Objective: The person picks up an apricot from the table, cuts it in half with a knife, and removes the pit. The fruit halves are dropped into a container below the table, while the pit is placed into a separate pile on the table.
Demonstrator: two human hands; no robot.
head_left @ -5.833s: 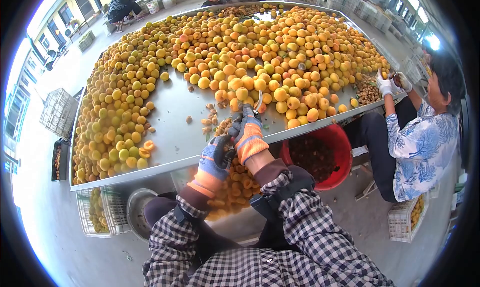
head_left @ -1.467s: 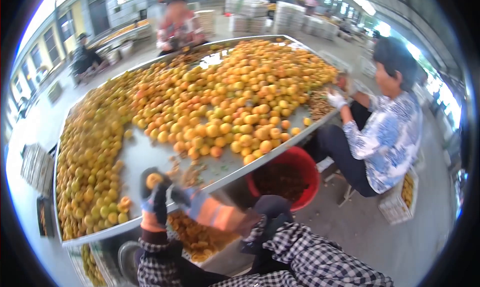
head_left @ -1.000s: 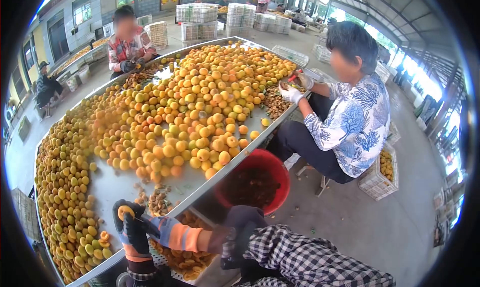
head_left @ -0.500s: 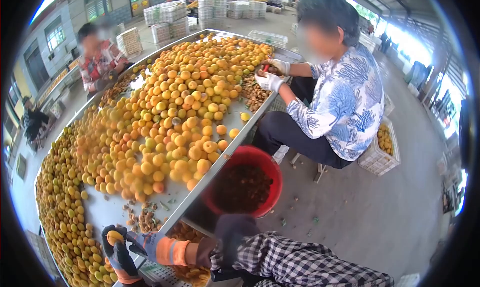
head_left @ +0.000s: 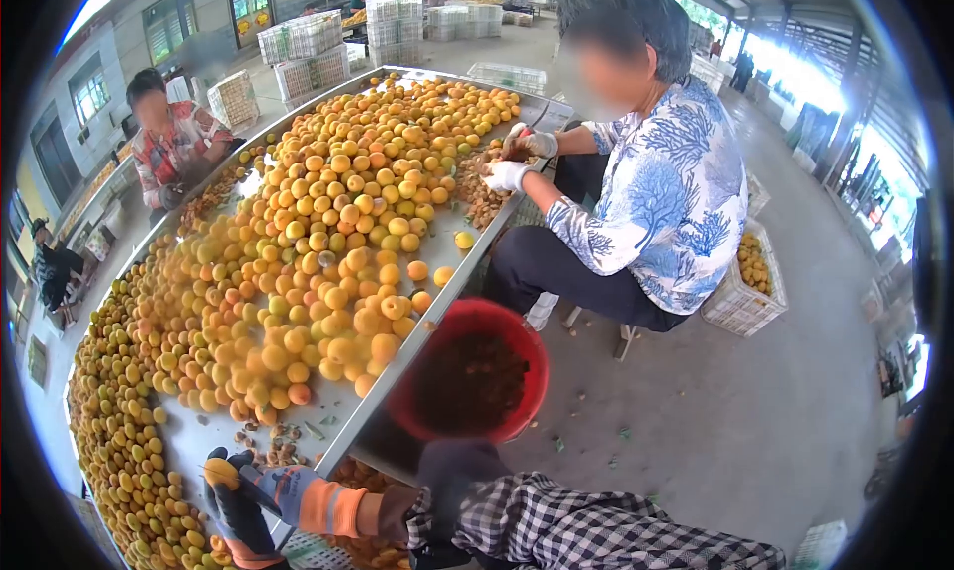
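Note:
Held in the fingers of my left hand [head_left: 238, 518], at the lower left, is an orange-yellow apricot [head_left: 220, 473]. A dark and orange work glove covers that hand. My right hand [head_left: 283, 490], in a grey and orange glove, comes in from the right with its closed fingertips beside the apricot. Whatever those fingers may grip is hidden. Close above both hands, small brown pits [head_left: 260, 443] lie on the metal table [head_left: 343, 411]. Split apricot halves [head_left: 360, 474] show below the table edge, behind my right forearm, in a pale crate.
A large heap of whole apricots [head_left: 328, 222] covers much of the table. A red bucket [head_left: 537, 371] with dark contents stands beside its edge. On the right sits a co-worker [head_left: 646, 192] in white gloves, near a crate of apricots [head_left: 745, 307]. Another person [head_left: 174, 143] works across the table.
The view has shifted slightly, so the table and co-worker appear further left. My hands stay together around the same apricot. The co-worker's gloved hands have changed position a little.

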